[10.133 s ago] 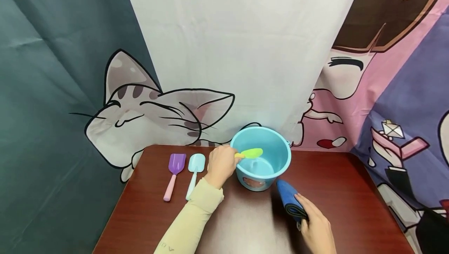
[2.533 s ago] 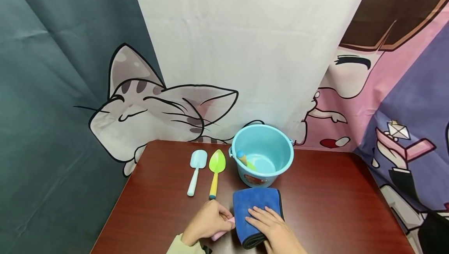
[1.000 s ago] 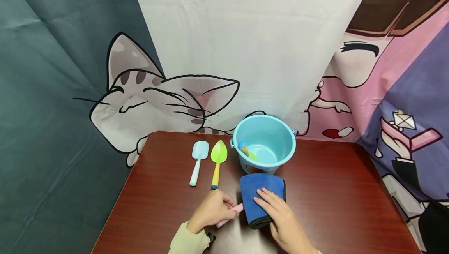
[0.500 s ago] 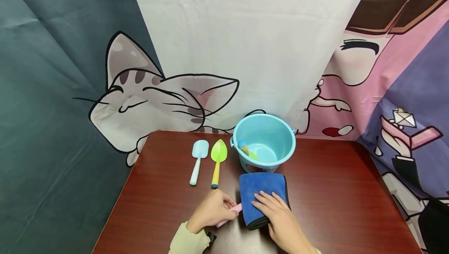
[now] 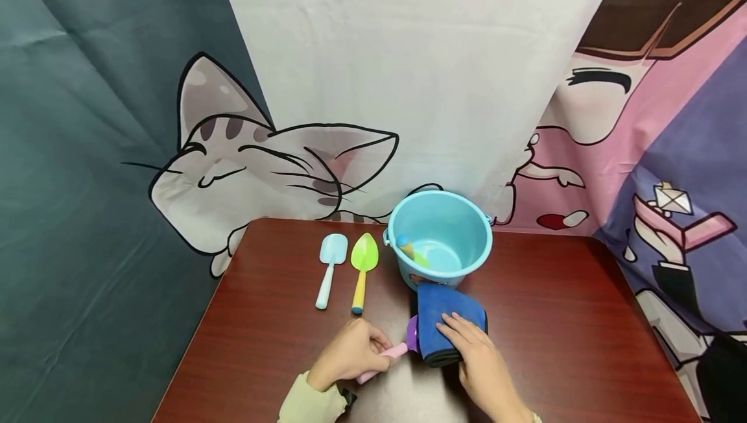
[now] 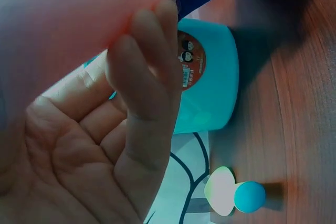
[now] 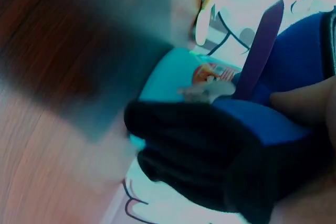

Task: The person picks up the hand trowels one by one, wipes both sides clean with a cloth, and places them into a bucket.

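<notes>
My left hand (image 5: 353, 355) pinches the pink handle of a toy shovel (image 5: 399, 351), held low over the table's near middle. Part of its purple blade (image 5: 412, 333) shows; the rest is hidden by a folded blue cloth with black edging (image 5: 446, 313). My right hand (image 5: 481, 368) grips this cloth from the right. In the right wrist view the purple blade (image 7: 260, 51) runs between folds of the blue cloth (image 7: 299, 45), with the thumb pressing on it. Large and close in the left wrist view is the pink handle (image 6: 79, 24), over curled fingers.
Behind the cloth stands a light blue bucket (image 5: 478, 255) with a yellow-handled green tool (image 5: 404, 245) inside. A light blue shovel (image 5: 334, 249) and a green trowel (image 5: 364, 254) lie side by side left of it. A printed curtain (image 5: 373, 53) hangs behind the table.
The cloth has slid right along the shovel, uncovering some purple blade. Ten seconds ago the shovel lay at far left, and my left hand held a green tool at the bucket.
</notes>
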A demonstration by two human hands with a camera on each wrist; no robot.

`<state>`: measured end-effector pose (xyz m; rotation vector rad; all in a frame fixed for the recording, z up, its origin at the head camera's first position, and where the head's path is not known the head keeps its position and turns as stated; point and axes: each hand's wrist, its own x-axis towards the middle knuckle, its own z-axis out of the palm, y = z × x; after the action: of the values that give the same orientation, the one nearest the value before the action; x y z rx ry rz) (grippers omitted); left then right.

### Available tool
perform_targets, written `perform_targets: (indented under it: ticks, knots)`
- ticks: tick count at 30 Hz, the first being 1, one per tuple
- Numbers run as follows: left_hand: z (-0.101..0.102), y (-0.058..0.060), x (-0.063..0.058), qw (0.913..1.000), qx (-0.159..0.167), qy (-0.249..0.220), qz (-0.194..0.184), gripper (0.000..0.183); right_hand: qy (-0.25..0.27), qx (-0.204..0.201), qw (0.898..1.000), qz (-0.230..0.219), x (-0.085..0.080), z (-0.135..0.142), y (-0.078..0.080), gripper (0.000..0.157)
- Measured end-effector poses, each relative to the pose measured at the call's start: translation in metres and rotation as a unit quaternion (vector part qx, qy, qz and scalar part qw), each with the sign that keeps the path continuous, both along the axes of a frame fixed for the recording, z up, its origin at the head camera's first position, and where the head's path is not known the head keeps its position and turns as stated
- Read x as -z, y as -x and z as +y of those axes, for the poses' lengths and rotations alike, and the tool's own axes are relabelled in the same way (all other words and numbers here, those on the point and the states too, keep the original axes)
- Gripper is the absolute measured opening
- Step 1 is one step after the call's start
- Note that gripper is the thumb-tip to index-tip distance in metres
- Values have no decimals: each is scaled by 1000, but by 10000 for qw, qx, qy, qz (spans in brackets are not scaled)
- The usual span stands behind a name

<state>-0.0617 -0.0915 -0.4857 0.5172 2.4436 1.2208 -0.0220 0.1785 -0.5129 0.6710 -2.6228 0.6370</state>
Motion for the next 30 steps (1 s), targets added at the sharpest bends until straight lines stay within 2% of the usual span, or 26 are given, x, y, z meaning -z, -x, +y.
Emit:
perform_targets:
  ticks: [10, 13, 16, 19, 25, 30]
  knots:
    - [-3, 0, 3, 9976, 74, -396, -568, 23, 355, 468, 9983, -39, -3, 12, 0, 71]
    - [-6, -1, 4, 9975, 41, -369, -603, 22, 648, 539, 9964, 72, -3, 15, 0, 72]
    - [-7, -1, 6, 9984, 23, -289, -482, 20, 891, 627, 9939, 176, -4, 18, -1, 73]
    - [-8, -2, 8, 9981, -28, -394, -469, 19, 1101, 727, 9910, 226, -5, 20, -1, 74]
    - [-13, -3, 13, 9938, -220, -784, -757, 19, 1334, 629, 9890, 151, -8, 18, -2, 72]
    - [-12, -4, 18, 9894, -131, -1077, -965, 17, 1444, 636, 9874, 141, -10, 16, -5, 70]
